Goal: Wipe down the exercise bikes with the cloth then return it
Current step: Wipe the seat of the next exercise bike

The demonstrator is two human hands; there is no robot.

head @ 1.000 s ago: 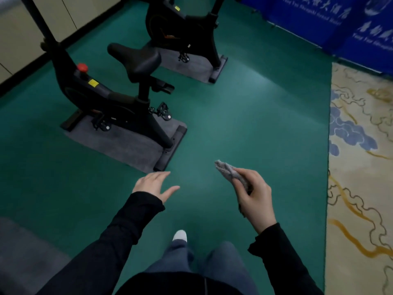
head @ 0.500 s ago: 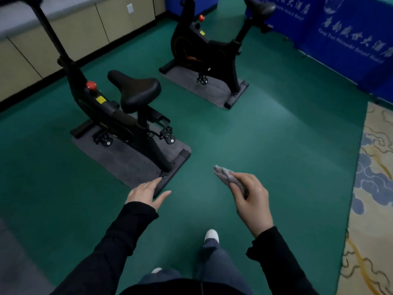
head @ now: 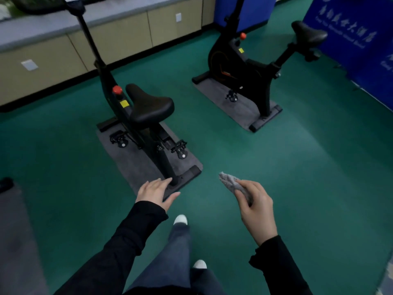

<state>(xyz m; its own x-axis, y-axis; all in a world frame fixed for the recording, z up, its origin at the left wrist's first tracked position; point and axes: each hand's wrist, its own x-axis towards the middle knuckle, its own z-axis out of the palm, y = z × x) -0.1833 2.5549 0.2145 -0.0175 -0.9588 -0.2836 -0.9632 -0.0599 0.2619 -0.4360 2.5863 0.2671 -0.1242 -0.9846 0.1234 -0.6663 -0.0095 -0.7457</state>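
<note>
Where the frame's left edge cuts in: a grey floor mat point(head: 14, 231) lies on the green floor point(head: 63, 188); a dark object at its upper end is too cropped to identify.
Upper left: beige cabinets point(head: 53, 67) run along the wall under a grey counter point(head: 42, 24).
Near bike point(head: 148, 107): black, left of centre, standing on its own grey mat point(head: 129, 165), saddle end toward you; red knob and yellow label on the frame, one pedal each side.
Your left hand point(head: 156, 191): palm down, fingers straight and spread, holding nothing. It overlaps the bike's rear foot bar point(head: 187, 175); contact cannot be confirmed.
Your shoes: white toe point(head: 180, 219) at lower centre, on the floor.
Cloth point(head: 228, 180): grey, bunched, just right of centre, held apart from both bikes.
Your right hand point(head: 257, 205): fingers and thumb curled round the cloth, one end protruding up and left.
Far bike point(head: 251, 71): black, upper centre-right, on a second mat point(head: 238, 109), saddle pointing right.
Upper right: blue banners point(head: 350, 39), white lettering unreadable.
</note>
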